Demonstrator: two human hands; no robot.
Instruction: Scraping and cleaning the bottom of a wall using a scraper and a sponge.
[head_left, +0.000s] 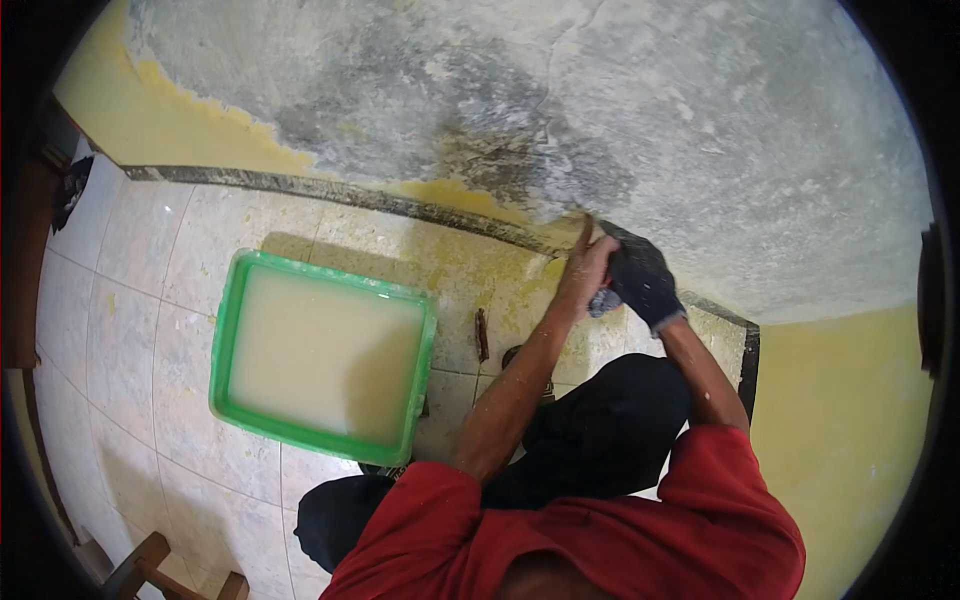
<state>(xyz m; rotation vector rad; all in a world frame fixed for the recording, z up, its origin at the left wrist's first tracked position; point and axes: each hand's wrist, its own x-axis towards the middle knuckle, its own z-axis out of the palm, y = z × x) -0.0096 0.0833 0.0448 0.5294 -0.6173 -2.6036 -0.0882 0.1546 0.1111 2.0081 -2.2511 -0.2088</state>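
My right hand (646, 279), in a dark knit glove, is curled at the foot of a scraped grey plaster wall (697, 172). A small greyish-blue bundle (604, 301), perhaps cloth, shows beneath its palm. My bare left hand (587, 276) presses close against the glove, one finger extended towards the wall; whether it grips anything is hidden. Motion blurs the fingertips, and any tool between the hands cannot be made out. Just above them the plaster carries dark damp-looking patches, with yellow paint (457, 196) left along the bottom.
A green plastic tub (427, 352) of cloudy liquid sits on the tiled floor (202, 397) to the left. Between tub and arm lies a narrow brown piece (481, 335). Yellow flakes litter the tiles. Wooden furniture legs (154, 555) stand lower left; a yellow wall (825, 405) rises on the right.
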